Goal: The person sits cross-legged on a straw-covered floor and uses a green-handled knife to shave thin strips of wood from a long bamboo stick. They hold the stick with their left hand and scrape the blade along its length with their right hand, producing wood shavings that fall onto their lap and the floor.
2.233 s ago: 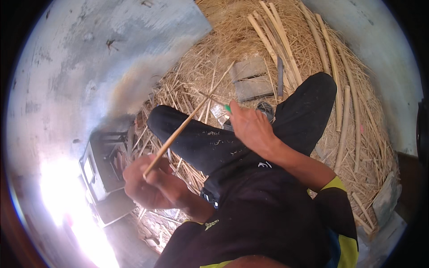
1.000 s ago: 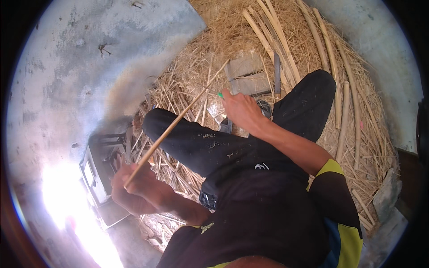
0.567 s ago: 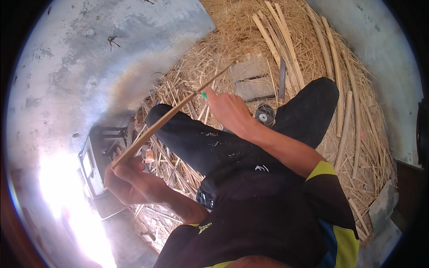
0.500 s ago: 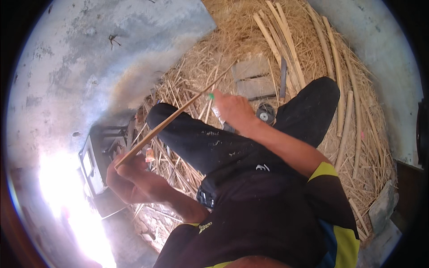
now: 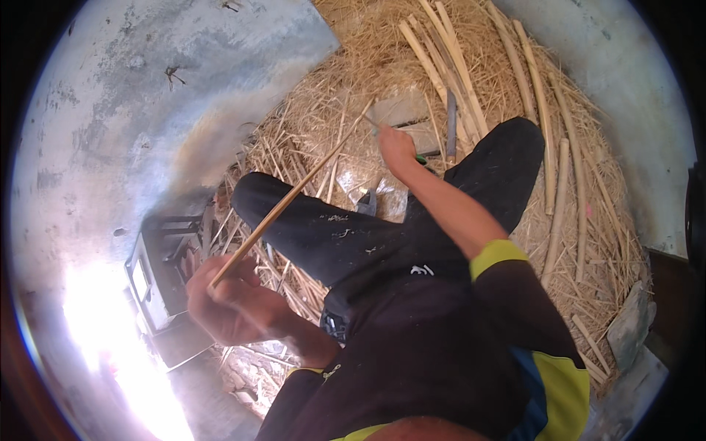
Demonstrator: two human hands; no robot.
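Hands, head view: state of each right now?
Left hand: closed on the near end of a long thin cane strip.
Right hand: closed, near the strip's far end; contents cannot be told.

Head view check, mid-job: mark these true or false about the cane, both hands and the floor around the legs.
1. The left hand grips one end of the long cane. True.
2. The right hand rests on the knee. False: it is stretched forward near the cane's far end.
3. Straw covers the ground ahead. True.
4. The thick stalks lie on the person's left. False: they lie at upper right.
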